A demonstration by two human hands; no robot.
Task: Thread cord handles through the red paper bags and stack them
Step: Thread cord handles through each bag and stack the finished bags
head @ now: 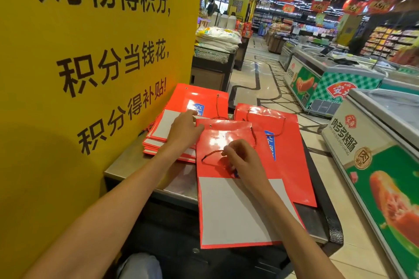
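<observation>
Against the yellow sign (90, 74) at the counter's (127, 165) left edge, a stack of flat red bags (167, 135) lies toward the far corner, its topmost bag turned white panel up. Another stack of red bags (292, 142) sits at the far right edge. Between them and nearer, one red bag (229, 165) lies flat, its white-panelled near end hanging past the counter's near edge. The left hand (183, 131) rests on the left stack with fingers straight and together, touching the top bag. The right hand (242, 158) sits on the middle bag, fingers curled, pinching the red cord (210, 154) that loops from the bag's punched hole. Open floor (256, 74) lies right of the counter, beside freezer chests (340, 79).
</observation>
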